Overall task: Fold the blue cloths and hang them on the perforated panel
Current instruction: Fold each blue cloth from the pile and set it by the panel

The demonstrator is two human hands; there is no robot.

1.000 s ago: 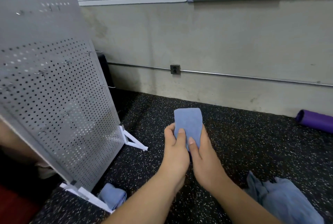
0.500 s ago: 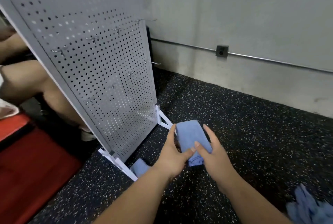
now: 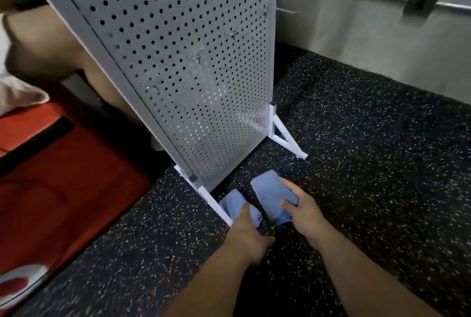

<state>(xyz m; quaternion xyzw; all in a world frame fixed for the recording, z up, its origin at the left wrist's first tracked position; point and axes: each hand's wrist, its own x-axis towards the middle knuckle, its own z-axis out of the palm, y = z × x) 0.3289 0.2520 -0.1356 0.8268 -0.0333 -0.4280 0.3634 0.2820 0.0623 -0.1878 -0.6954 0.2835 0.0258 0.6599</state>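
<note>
Folded blue cloth [image 3: 270, 191], soft neat rectangle, right hand [image 3: 305, 212] fingers curled round it, second blue cloth [image 3: 233, 203] bundled on floor [image 3: 356, 163] beside perforated panel [image 3: 191, 61], left hand [image 3: 248, 236] thumb on it, grip unclear.

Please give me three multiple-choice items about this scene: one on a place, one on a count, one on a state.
1. Where does the left cloth lie? A on a hook; B on the floor beside the white foot; C on the red mat.
2. How many blue cloths show? A one; B four; C two.
3. The right hand: A grips the right cloth; B is empty; C lies flat on the floor.
Key: B, it rests against the foot; C, one left, one right; A, thumb and fingers pinch it.
</note>
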